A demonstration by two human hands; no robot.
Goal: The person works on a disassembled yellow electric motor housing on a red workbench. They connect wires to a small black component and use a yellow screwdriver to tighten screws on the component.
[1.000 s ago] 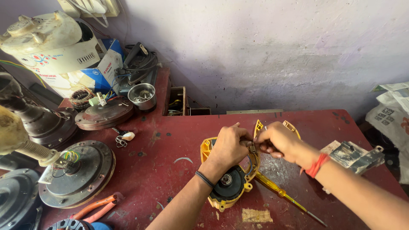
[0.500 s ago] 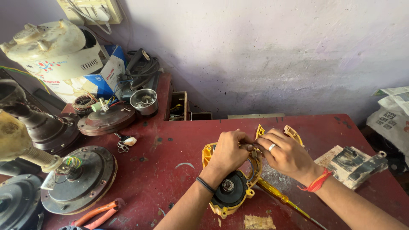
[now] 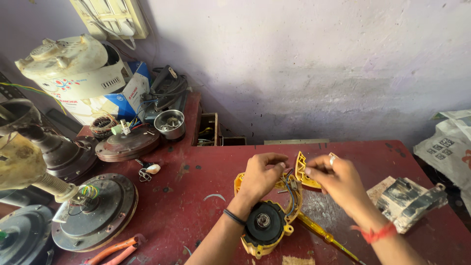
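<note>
On a dark red worktable (image 3: 196, 196), the person's left hand (image 3: 260, 176) rests on the far end of a yellow plastic tool housing (image 3: 267, 223) with a round black motor end and a metal shaft in its middle. The fingers are curled narrow over the housing's upper part, where thin dark wires (image 3: 290, 189) loop out. The right hand (image 3: 338, 184), with a ring on one finger and a red thread at the wrist, is just to the right, its fingertips pinched close together beside a separate yellow ribbed plastic piece (image 3: 303, 172); whether it grips a wire cannot be told. The housing lies near the middle of the table, slightly to the near side.

A yellow-handled screwdriver (image 3: 326, 238) lies just right of the housing, under the right forearm. At the far left stands a cream plastic appliance (image 3: 73, 64) with a small coloured label on its side, and beside it a blue and white cardboard box (image 3: 125, 95). A small steel bowl (image 3: 170, 124) sits near them. Round grey and brown fan motor parts (image 3: 95, 211) fill the left side, and orange-handled pliers (image 3: 115, 248) lie at the near edge. A crumpled printed package (image 3: 407, 201) is at the right, with white printed sacking (image 3: 449, 145) beyond. A cream switchboard (image 3: 110, 17) hangs on the far wall.
</note>
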